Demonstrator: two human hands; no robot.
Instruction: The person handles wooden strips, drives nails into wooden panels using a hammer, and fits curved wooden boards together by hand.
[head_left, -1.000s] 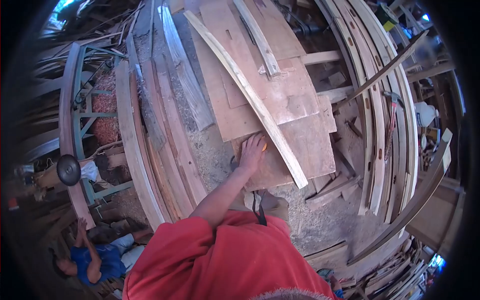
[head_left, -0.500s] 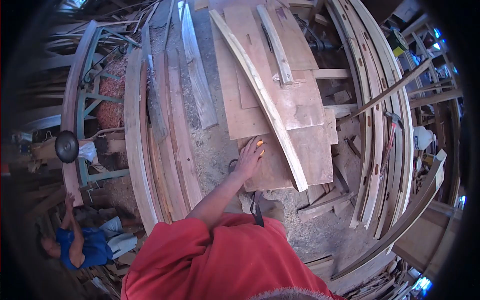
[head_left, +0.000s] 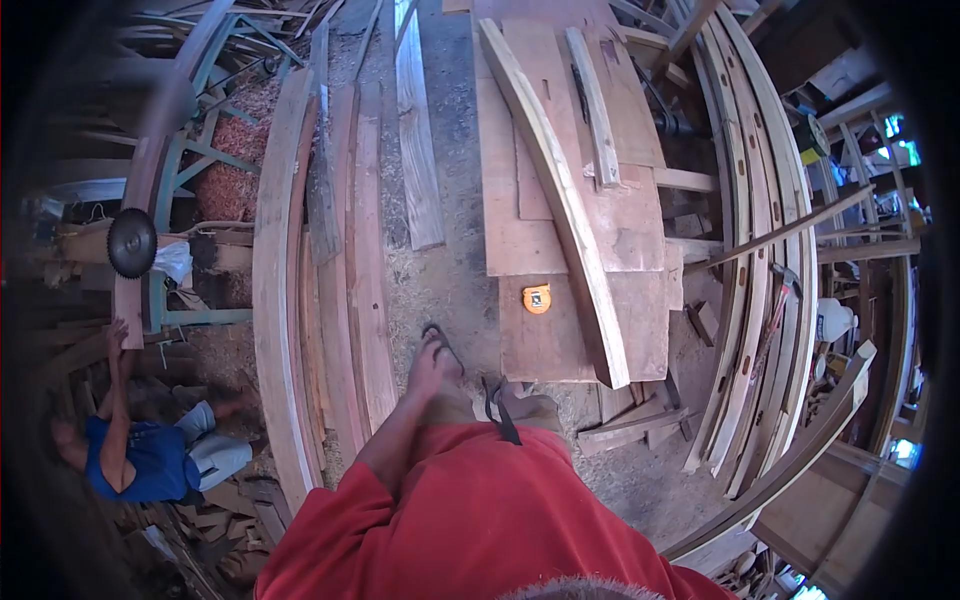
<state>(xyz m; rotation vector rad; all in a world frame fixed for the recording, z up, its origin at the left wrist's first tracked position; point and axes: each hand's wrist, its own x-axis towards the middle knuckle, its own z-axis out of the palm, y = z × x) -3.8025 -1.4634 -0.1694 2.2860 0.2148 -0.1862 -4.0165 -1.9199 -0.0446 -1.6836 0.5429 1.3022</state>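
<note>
Has just let go of the tape (head_left: 537,298), leaving it unheld near the board's (head_left: 545,350) far left corner, beside the beam (head_left: 562,200). Has drawn the left hand (head_left: 428,368) beyond the left edge; cannot tell finger spread or any hold.

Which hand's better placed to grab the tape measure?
Probably left: the left hand hangs beside the board, on the side nearer the tape measure; the right hand is out of view.
</note>
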